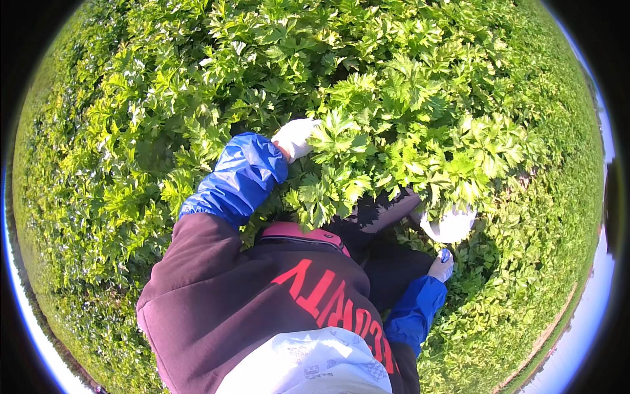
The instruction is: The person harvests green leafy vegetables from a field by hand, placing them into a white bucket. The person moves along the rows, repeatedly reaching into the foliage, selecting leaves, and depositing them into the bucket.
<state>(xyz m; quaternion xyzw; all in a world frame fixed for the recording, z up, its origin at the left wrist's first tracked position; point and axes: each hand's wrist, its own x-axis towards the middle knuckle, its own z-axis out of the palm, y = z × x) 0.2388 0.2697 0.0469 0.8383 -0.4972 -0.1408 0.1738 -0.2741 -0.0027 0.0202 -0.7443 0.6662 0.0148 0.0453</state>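
My left hand (pixel 297 138), in a white glove with a blue sleeve cover above it, reaches into leafy celery plants (pixel 339 135). Leaves hide its fingertips, so whether it grips stems does not show. Lower right, my right hand (pixel 441 268), also white-gloved, is closed around the blue handle (pixel 445 255) of a tool. Just beyond that fist a broad, glaring white shape (pixel 449 225) shows, partly under the leaves. It looks like the tool's blade, but the glare hides its detail.
Dense celery foliage (pixel 147 113) surrounds me on all sides. My dark-clad leg (pixel 398 271) and a pink waist bag (pixel 302 233) lie below the nearest leaves. A pale strip of ground (pixel 539 344) borders the field at lower right.
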